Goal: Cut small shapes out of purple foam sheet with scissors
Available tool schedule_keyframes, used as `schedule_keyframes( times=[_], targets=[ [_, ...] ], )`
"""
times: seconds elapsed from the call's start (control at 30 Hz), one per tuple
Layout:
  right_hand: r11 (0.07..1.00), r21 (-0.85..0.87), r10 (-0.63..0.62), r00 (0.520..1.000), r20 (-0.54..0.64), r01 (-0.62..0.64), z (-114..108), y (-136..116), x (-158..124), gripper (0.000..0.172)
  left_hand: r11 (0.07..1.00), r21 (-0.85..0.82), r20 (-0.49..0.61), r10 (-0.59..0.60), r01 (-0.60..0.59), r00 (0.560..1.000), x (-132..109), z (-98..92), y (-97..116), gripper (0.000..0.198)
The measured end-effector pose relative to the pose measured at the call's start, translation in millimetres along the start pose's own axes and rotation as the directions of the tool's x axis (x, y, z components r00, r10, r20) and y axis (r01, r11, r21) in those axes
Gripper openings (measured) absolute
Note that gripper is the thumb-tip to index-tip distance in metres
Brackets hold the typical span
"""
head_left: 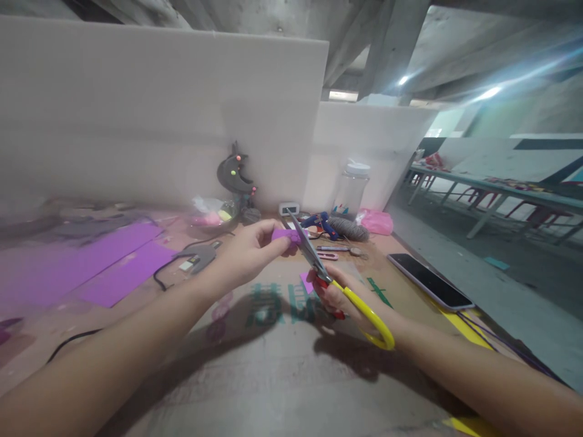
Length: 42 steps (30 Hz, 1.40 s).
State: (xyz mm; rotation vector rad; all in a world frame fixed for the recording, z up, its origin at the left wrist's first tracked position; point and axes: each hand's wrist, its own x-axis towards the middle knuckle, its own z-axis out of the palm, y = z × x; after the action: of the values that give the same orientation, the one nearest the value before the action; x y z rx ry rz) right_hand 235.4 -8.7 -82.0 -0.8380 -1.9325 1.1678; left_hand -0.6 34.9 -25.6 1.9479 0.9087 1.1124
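Between the thumb and fingers of my left hand [248, 252] is a small purple piece [285, 234], foam or paper, I cannot tell which. My right hand [341, 291] grips a pair of scissors [310, 252] with yellow and red handles. Their blades point up and away to the left, right at the edge of the purple piece. Whether the blades have closed on it is hard to make out. A purple scrap [306, 282] shows just behind my right fingers. Both hands are held above a cardboard sheet [255, 376] with green printed characters.
Purple sheets [130, 267] and a cable lie on the left. Along the back are a dark crescent ornament [234, 173], a small digital display [288, 209], a blue glue gun [321, 224], grey yarn [348, 229] and a clear bottle [351, 191]. A phone [430, 282] lies at the right edge.
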Motion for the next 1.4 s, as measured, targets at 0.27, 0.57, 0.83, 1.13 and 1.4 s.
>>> schedule_keyframes(
  times=[0.27,0.57,0.83,1.13,1.4],
  targets=[
    [0.996,0.086,-0.006,1.000,0.006,0.006,0,4,1,0.056,1.000,0.001,0.013,0.016,-0.016,1.000,0,-2.2,-2,0.021],
    [0.999,0.036,0.001,1.000,-0.013,0.000,1,-4,1,0.055,0.999,-0.042,0.067,0.000,0.002,0.998,2,-9.4,1,0.019],
    [0.999,0.046,0.029,1.000,-0.013,-0.028,1,-2,-1,0.055,0.999,-0.051,0.082,0.006,-0.001,0.997,3,-11.9,0,0.019],
    [0.999,0.026,0.036,0.999,-0.008,-0.036,1,-6,0,0.058,0.999,-0.042,0.086,0.001,0.003,0.996,3,-12.0,2,0.019],
    [0.998,0.064,0.013,1.000,-0.007,-0.012,0,-1,-1,0.057,0.999,-0.040,0.090,-0.005,0.009,0.996,3,-12.9,1,0.022]
  ],
)
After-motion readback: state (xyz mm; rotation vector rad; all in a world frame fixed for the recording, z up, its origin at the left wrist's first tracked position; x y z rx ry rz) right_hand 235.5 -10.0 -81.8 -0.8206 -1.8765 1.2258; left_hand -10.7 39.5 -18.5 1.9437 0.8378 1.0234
